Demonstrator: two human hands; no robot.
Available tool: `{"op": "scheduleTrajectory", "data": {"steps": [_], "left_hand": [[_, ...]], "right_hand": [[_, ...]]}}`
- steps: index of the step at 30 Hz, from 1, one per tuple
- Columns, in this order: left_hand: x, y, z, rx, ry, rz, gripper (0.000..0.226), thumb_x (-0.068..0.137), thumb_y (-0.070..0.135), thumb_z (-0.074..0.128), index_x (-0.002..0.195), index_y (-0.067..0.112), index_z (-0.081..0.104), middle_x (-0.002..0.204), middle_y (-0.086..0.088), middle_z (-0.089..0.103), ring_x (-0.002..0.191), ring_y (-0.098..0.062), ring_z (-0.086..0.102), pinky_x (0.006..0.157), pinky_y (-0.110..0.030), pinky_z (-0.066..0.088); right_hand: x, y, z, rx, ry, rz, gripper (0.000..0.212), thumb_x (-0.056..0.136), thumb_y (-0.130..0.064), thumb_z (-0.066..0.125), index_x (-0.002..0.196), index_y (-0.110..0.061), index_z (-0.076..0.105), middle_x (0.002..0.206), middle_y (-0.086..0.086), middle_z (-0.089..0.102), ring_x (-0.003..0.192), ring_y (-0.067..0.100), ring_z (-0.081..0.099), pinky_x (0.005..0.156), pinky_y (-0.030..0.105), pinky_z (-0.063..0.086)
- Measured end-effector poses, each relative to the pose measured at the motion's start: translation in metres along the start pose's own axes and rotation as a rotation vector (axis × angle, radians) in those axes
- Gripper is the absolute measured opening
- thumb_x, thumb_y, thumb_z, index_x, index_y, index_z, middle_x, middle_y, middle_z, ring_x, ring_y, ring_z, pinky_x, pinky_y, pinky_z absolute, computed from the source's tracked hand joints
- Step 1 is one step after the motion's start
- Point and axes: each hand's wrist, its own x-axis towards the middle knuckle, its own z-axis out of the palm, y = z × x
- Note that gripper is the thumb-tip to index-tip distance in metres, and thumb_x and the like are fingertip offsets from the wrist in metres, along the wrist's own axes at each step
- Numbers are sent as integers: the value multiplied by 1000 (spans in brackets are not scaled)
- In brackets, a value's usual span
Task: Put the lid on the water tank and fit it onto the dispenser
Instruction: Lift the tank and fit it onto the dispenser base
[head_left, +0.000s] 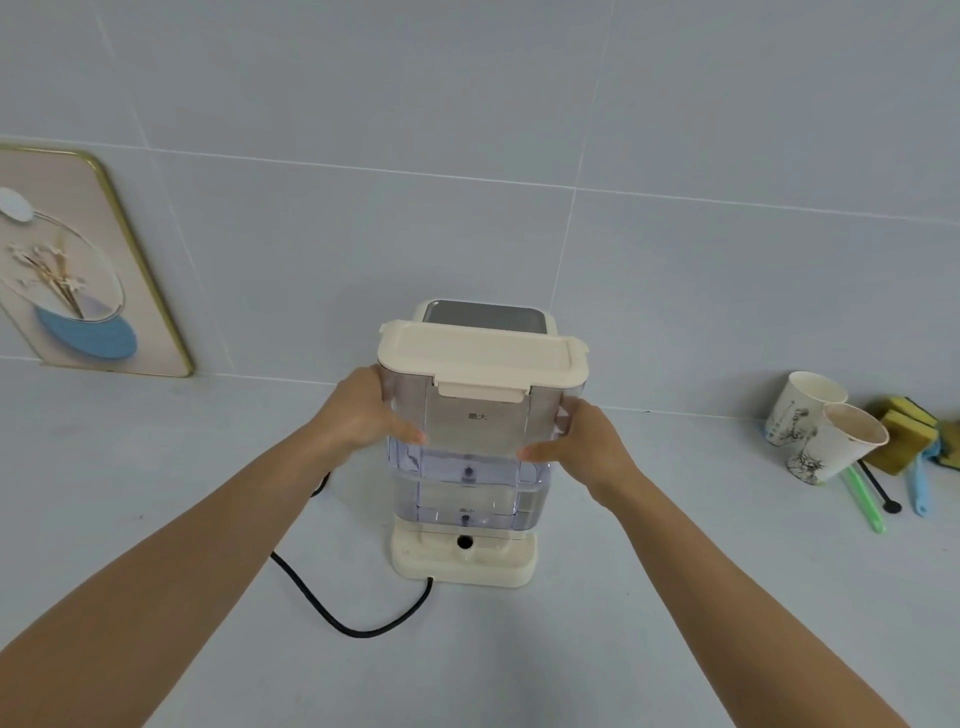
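Observation:
A clear plastic water tank (470, 457) stands upright over the cream base of the dispenser (462, 564), part filled with water. A cream lid (480, 358) with side clips sits on its top. My left hand (366, 413) grips the tank's left side and my right hand (579, 447) grips its right side. Behind the tank, the dispenser's grey top panel (485, 317) shows. The tank's bottom sits at or just above the base; I cannot tell whether it is fully seated.
A black power cord (337, 613) runs from the base across the white counter toward the left. Two paper cups (826, 423), yellow sponges (904, 428) and small brushes lie at the right. A framed picture (78, 270) leans on the tiled wall at the left.

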Motion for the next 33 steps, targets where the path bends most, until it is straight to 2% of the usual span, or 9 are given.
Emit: {"op": "scheduleTrajectory", "data": {"steps": [7, 10, 14, 19, 21, 24, 26, 30, 33], "left_hand": [[7, -12, 2, 6, -5, 1, 64, 49, 2, 86, 102, 14, 51, 101, -7, 51, 93, -22, 51, 82, -34, 41], [7, -27, 8, -2, -19, -24, 66, 48, 2, 86, 107, -2, 55, 111, -22, 62, 94, -26, 55, 84, -40, 46], [5, -34, 15, -31, -27, -9, 67, 51, -2, 84, 111, 0, 56, 119, -25, 60, 77, -21, 49, 75, -33, 44], [3, -39, 24, -30, -42, -14, 65, 52, -1, 84, 111, -1, 56, 96, -12, 58, 64, -14, 43, 64, -23, 39], [4, -38, 24, -43, -39, -3, 64, 52, -2, 84, 110, 0, 57, 97, -12, 59, 66, -13, 45, 64, -23, 39], [3, -39, 25, -49, -29, -1, 64, 52, -3, 84, 110, 0, 57, 103, -17, 62, 83, -19, 50, 68, -24, 42], [1, -39, 25, -53, -25, 4, 61, 54, -4, 82, 109, 2, 57, 98, -9, 58, 89, -20, 49, 63, -21, 41], [1, -35, 25, -59, -12, 21, 57, 56, -5, 81, 104, 9, 54, 99, -4, 55, 92, -20, 49, 73, -27, 39], [3, -36, 24, -42, -12, 12, 56, 56, -2, 82, 104, 7, 54, 99, -6, 55, 90, -21, 49, 68, -25, 41]], "right_hand": [[-1, 7, 5, -20, 11, 4, 67, 59, -7, 80, 119, -7, 49, 119, 8, 60, 102, 22, 54, 78, 27, 41], [-1, 18, 14, -29, 2, 45, 68, 59, -8, 80, 119, -7, 49, 122, 9, 59, 107, 24, 55, 82, 29, 44], [-5, 24, 14, -24, 8, 42, 69, 58, -6, 80, 120, -8, 49, 118, 6, 60, 104, 23, 55, 78, 28, 42], [-10, 31, 17, -29, 10, 57, 69, 60, -7, 79, 122, -9, 47, 112, 2, 56, 98, 20, 51, 76, 27, 39], [-8, 30, 16, -26, 9, 52, 69, 61, -6, 79, 122, -9, 47, 111, 1, 55, 98, 19, 51, 76, 26, 39], [-7, 30, 17, -32, 8, 45, 70, 61, -6, 79, 123, -9, 46, 115, 3, 56, 98, 19, 50, 76, 27, 39], [-7, 30, 18, -35, 4, 39, 69, 61, -6, 78, 123, -9, 46, 117, 3, 57, 99, 19, 50, 77, 27, 38], [-5, 28, 17, -37, -1, 31, 70, 63, -7, 78, 124, -10, 44, 111, -2, 53, 98, 17, 49, 77, 27, 38], [-4, 28, 16, -36, -6, 33, 71, 63, -8, 78, 125, -10, 44, 111, -2, 52, 100, 17, 48, 77, 27, 38]]}}
